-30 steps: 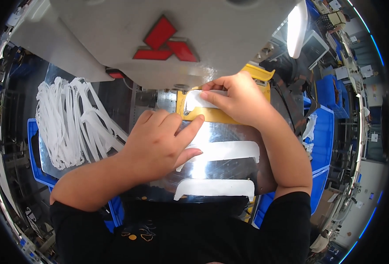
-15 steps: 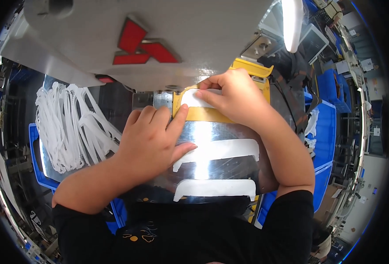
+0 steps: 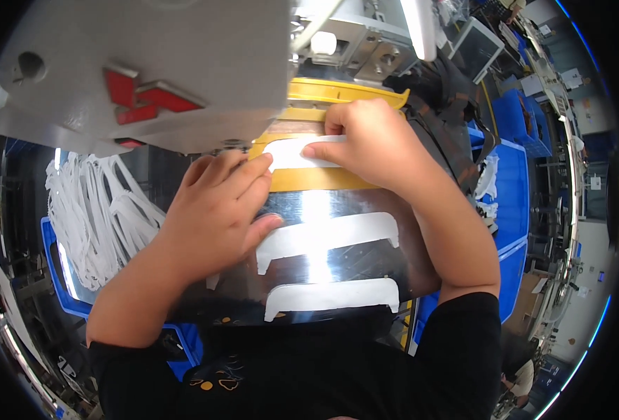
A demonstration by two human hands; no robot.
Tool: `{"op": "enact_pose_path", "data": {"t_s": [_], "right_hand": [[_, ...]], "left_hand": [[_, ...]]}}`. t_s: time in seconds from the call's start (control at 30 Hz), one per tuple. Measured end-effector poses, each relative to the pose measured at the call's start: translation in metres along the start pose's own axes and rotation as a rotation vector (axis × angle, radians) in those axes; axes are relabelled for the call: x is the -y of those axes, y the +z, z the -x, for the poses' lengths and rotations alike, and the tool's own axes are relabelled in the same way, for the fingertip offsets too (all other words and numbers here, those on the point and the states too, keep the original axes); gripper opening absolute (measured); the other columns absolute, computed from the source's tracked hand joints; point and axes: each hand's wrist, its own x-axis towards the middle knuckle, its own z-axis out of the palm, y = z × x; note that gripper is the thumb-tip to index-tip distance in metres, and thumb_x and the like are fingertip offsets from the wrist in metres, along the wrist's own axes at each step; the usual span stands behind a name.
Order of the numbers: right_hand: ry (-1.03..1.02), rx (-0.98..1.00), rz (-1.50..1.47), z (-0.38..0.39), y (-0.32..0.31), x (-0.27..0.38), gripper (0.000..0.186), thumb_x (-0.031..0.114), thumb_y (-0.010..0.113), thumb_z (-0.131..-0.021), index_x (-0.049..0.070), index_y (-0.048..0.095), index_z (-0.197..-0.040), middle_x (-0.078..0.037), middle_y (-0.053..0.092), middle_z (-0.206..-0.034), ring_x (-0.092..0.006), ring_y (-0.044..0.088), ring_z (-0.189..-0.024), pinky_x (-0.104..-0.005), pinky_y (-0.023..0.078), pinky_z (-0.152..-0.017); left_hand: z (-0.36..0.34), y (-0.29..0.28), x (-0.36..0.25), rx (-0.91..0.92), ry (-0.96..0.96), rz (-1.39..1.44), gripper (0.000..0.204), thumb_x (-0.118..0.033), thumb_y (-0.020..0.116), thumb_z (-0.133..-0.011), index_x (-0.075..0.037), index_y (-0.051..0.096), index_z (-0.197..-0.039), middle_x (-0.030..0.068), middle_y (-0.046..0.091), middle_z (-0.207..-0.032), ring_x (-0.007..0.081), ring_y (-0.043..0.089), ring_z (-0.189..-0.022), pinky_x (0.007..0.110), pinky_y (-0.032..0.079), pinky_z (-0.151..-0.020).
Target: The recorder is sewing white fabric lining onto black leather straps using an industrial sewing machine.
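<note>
A white curved strip (image 3: 286, 155) lies on a yellow template (image 3: 313, 180) below a grey machine head (image 3: 192, 42) with a red emblem. My right hand (image 3: 369, 140) pinches the strip, thumb on top and index finger bent. My left hand (image 3: 229, 199) has its fingertips at the strip's left end, thumb apart near a second white strip (image 3: 329, 227) on the polished metal plate (image 3: 327, 262). A third white strip (image 3: 332, 292) lies nearer my body.
Many white strips (image 3: 96, 213) are heaped at the left over a blue tray (image 3: 70, 294). Blue bins (image 3: 509, 196) with white scraps stand right, beside dark fixtures (image 3: 456, 126). A lamp (image 3: 418, 24) is at the top. Another person (image 3: 521, 381) shows at the lower right.
My left hand has moved up and left to the strip's end, its fingers shifting. The machine head appears further left, uncovering more of the yellow fixture and metal mechanism.
</note>
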Motion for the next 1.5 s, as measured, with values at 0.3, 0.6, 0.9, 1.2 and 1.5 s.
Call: {"op": "enact_pose_path", "data": {"t_s": [0.3, 0.6, 0.9, 1.2, 1.5], "right_hand": [[0.222, 0.143, -0.237, 0.044, -0.025, -0.069, 0.042, 0.036, 0.084, -0.091, -0.004, 0.073, -0.083, -0.012, 0.066, -0.066, -0.0161, 0.061, -0.060, -0.0347, 0.050, -0.059], [0.280, 0.057, -0.281, 0.050, -0.024, -0.074, 0.040, 0.035, 0.086, -0.090, -0.001, 0.073, -0.078, -0.012, 0.068, -0.065, -0.0180, 0.064, -0.059, -0.0353, 0.052, -0.059], [0.333, 0.083, -0.264, 0.054, -0.030, -0.071, 0.040, 0.036, 0.088, -0.088, -0.001, 0.075, -0.078, -0.013, 0.071, -0.067, -0.0237, 0.068, -0.060, -0.0371, 0.054, -0.062], [0.063, 0.123, -0.115, 0.081, -0.048, -0.085, 0.023, 0.018, 0.086, -0.082, 0.002, 0.079, -0.096, -0.012, 0.080, -0.109, -0.0285, 0.075, -0.089, -0.0382, 0.058, -0.077], [-0.199, 0.097, 0.050, 0.097, -0.046, -0.079, 0.019, 0.014, 0.073, -0.092, 0.008, 0.080, -0.108, -0.002, 0.077, -0.135, -0.0250, 0.077, -0.101, -0.0401, 0.061, -0.087]], "left_hand": [[-0.005, -0.004, -0.004, 0.029, -0.029, -0.047, 0.047, -0.029, 0.079, -0.090, 0.003, 0.072, -0.123, 0.0143, 0.068, -0.144, 0.0351, 0.057, -0.136, 0.049, 0.041, -0.118], [-0.005, -0.005, -0.008, 0.043, -0.058, -0.055, 0.049, -0.028, 0.081, -0.089, 0.003, 0.071, -0.126, 0.0140, 0.067, -0.144, 0.0345, 0.058, -0.136, 0.050, 0.040, -0.116], [-0.008, -0.005, -0.008, 0.078, -0.073, -0.103, 0.050, -0.030, 0.082, -0.089, 0.002, 0.071, -0.126, 0.0137, 0.068, -0.144, 0.0350, 0.058, -0.137, 0.050, 0.041, -0.115], [-0.006, -0.004, -0.006, 0.078, -0.067, -0.127, 0.048, -0.030, 0.080, -0.089, 0.001, 0.072, -0.125, 0.0130, 0.068, -0.144, 0.0344, 0.057, -0.138, 0.051, 0.041, -0.116], [-0.005, -0.007, -0.005, 0.114, -0.068, -0.114, 0.052, -0.038, 0.074, -0.095, 0.002, 0.071, -0.128, 0.0137, 0.066, -0.147, 0.0345, 0.056, -0.140, 0.050, 0.039, -0.116]]}}
